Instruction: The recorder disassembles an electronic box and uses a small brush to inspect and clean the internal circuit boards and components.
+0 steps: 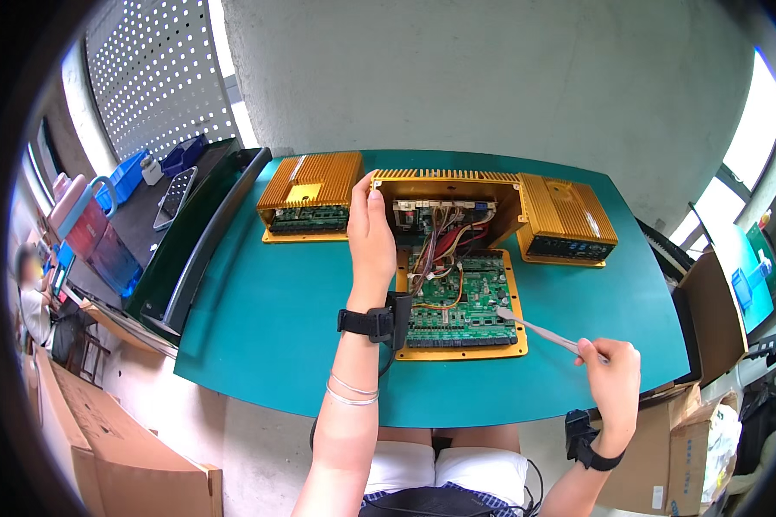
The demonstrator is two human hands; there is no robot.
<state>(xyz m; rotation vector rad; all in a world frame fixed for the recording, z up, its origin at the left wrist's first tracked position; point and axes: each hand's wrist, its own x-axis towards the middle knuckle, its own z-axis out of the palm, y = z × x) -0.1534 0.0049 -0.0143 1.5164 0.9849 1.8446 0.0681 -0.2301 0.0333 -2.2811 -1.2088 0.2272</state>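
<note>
A person seated at a green table (259,327) works on an opened gold case (457,185), its lid (509,196) tipped up behind a green circuit board (461,302) that lies in the base tray. The left hand (371,233) rests flat along the case's left edge, fingers (364,200) stretched and together, the fingertips touching the upper left corner of the raised lid; it steadies rather than grips, with nothing closed inside the palm. The right hand (610,372) is clenched around the rear end of a slim metal tool (539,328), a pair of tweezers or a pry tool, which one cannot be told; its tip sits at the board's right edge, well ahead of the fingers and up to their left. Red, white and orange wires (440,246) run from the lid down to the board, just to the right of the left palm. Two closed gold units (310,194) (567,220) stand beyond the fingertips, one on each side of the open case. The step in hand appears to be probing or lifting a small part at the board's edge. The next move likely calls for a fine, light push of the tip while the left hand keeps the lid from tipping.
</note>
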